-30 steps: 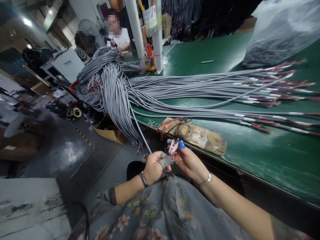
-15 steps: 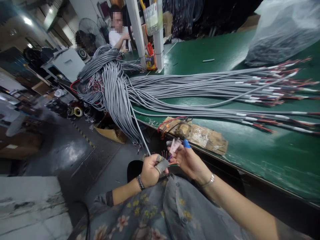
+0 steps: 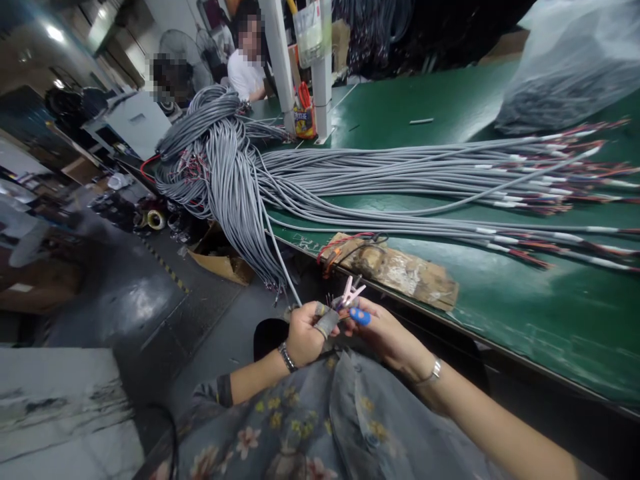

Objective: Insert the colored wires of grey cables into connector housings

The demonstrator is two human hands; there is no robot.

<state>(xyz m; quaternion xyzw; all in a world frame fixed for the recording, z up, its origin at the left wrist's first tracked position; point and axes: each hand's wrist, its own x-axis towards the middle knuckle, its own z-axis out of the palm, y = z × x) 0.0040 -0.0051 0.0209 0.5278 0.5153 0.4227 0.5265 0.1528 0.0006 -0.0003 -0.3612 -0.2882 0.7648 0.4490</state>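
Note:
My left hand point(image 3: 306, 335), with grey tape around its fingers, is closed on the end of a grey cable point(image 3: 289, 277). Thin coloured wires point(image 3: 343, 316) fan out of that end beyond the fingers. Close against it on the right, my right hand point(image 3: 387, 333) is closed, blue tape on its thumb. A pale pink peg-like clip point(image 3: 351, 293) sticks up from its fingers, which also meet the wires. Whether the clip's jaws touch a wire is hidden.
A big bundle of grey cables point(image 3: 230, 167) lies across the green table point(image 3: 525, 287), stripped ends to the right. A worn wooden board point(image 3: 410, 277) sits at the table's edge. A plastic bag point(image 3: 565, 73) stands at the back right. Across the table is a person point(image 3: 245, 73).
My right hand's thumb has come down from raised to pressed against its fingers at the wires. The pink clip has turned. The person across the table has shifted.

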